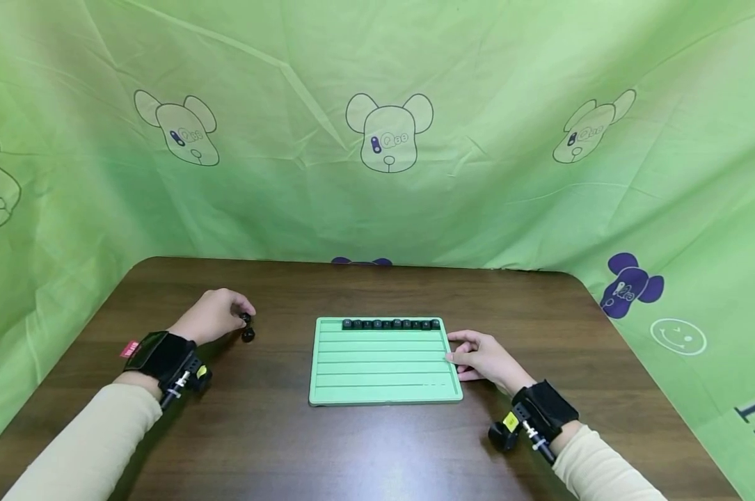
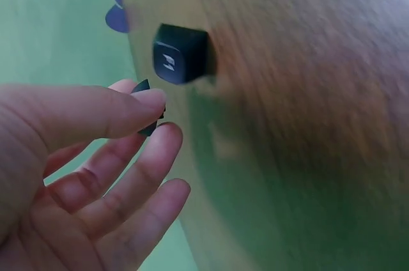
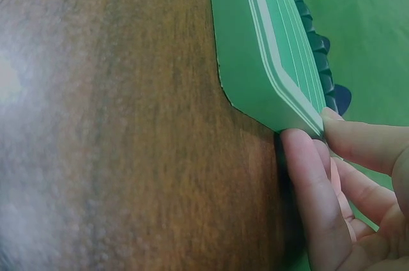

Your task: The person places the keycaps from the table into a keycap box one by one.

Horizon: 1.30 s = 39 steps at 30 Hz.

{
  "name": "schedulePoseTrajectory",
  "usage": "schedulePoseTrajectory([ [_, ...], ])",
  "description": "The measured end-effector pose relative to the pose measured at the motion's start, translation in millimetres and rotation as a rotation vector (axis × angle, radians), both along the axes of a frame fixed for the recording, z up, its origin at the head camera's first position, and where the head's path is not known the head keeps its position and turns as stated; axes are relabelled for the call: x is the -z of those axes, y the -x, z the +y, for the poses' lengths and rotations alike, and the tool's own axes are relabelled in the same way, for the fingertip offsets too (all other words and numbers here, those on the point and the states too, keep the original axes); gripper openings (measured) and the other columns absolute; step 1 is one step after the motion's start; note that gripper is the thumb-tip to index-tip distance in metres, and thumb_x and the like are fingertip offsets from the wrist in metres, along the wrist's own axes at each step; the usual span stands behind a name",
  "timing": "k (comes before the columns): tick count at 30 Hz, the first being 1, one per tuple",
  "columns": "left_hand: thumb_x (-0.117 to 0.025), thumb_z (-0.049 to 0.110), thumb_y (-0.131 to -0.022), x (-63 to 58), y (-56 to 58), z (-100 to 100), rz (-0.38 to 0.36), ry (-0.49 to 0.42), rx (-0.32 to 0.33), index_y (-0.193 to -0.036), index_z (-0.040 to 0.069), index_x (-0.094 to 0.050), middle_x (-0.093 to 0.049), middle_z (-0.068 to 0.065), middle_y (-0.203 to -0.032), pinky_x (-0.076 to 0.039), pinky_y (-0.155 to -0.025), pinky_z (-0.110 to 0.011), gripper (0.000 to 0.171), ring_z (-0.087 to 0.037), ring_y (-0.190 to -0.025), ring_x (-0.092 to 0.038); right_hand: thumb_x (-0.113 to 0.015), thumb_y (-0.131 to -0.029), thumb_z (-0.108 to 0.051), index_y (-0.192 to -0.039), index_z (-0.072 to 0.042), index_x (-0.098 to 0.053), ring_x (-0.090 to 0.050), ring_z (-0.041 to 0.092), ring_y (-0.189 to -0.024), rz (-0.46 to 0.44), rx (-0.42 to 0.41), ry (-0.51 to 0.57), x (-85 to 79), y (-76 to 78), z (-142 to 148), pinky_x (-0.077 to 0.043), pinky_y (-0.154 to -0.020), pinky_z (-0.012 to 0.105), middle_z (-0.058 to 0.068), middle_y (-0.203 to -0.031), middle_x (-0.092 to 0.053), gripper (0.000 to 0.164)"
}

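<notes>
Between the thumb and fingers of my left hand (image 1: 213,315) a small black keycap (image 2: 149,130) is pinched, mostly covered by the thumb in the left wrist view. Close by on the table stands another black keycap (image 2: 182,54), with a white mark on its top. A light green ridged tray (image 1: 383,379) lies in the middle of the table. My right hand (image 1: 486,360) holds its right edge, thumb on the rim and fingers at the side. Along the tray's far ridge runs a row of several black keycaps (image 1: 391,324).
The brown wooden table (image 1: 277,438) has rounded far corners. A green cloth (image 1: 277,174) with printed bear heads hangs behind it and at both sides. A black strap with a camera sits on each wrist.
</notes>
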<state>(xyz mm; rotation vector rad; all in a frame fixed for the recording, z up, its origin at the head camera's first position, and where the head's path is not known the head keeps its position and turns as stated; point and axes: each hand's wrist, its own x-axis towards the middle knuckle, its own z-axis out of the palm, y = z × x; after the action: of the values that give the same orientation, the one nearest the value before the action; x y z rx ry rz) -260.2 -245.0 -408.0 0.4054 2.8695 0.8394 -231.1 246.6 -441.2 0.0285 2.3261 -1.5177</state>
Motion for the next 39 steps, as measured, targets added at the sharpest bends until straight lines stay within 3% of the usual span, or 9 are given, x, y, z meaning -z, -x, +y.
schedulePoseTrajectory([
  [6,-0.068,-0.005,-0.085,-5.0,2.2,10,0.036,-0.033,-0.014,-0.106,-0.003,-0.076,-0.072,-0.013,-0.100,-0.044,-0.066,-0.033,0.022,-0.018,-0.072,-0.055,-0.071,-0.095,-0.001,-0.142,0.011,-0.048,-0.061,0.015,-0.070,0.004,-0.004,-0.001,0.5,0.9,2,-0.058,-0.061,0.029,0.007,-0.090,-0.058,0.054],
  [14,-0.069,-0.002,-0.090,-7.7,3.7,30,0.010,-0.119,-0.021,-0.111,-0.001,-0.076,-0.070,-0.014,-0.105,-0.042,-0.060,-0.033,0.022,-0.014,-0.055,-0.045,-0.071,-0.095,0.000,-0.142,0.010,-0.050,-0.060,0.015,-0.070,-0.009,0.012,-0.010,-0.1,1.8,0,-0.058,-0.061,0.030,0.008,-0.090,-0.058,0.053],
  [26,-0.074,0.002,-0.090,-7.7,7.8,66,0.021,-0.173,0.023,-0.110,0.004,-0.078,-0.072,-0.009,-0.109,-0.046,-0.072,-0.034,0.020,-0.019,-0.081,-0.056,-0.072,-0.094,-0.002,-0.141,0.009,-0.052,-0.061,0.015,-0.070,-0.019,0.015,-0.011,-0.3,1.4,-1,-0.058,-0.062,0.030,0.009,-0.090,-0.058,0.052],
  [39,-0.074,0.001,-0.091,-3.7,9.3,98,-0.001,-0.231,0.044,-0.110,0.003,-0.078,-0.070,-0.007,-0.105,-0.049,-0.071,-0.033,0.020,-0.019,-0.084,-0.060,-0.071,-0.094,-0.002,-0.142,0.009,-0.051,-0.061,0.015,-0.070,-0.010,0.012,-0.010,1.7,1.2,-1,-0.058,-0.061,0.029,0.008,-0.089,-0.058,0.052],
])
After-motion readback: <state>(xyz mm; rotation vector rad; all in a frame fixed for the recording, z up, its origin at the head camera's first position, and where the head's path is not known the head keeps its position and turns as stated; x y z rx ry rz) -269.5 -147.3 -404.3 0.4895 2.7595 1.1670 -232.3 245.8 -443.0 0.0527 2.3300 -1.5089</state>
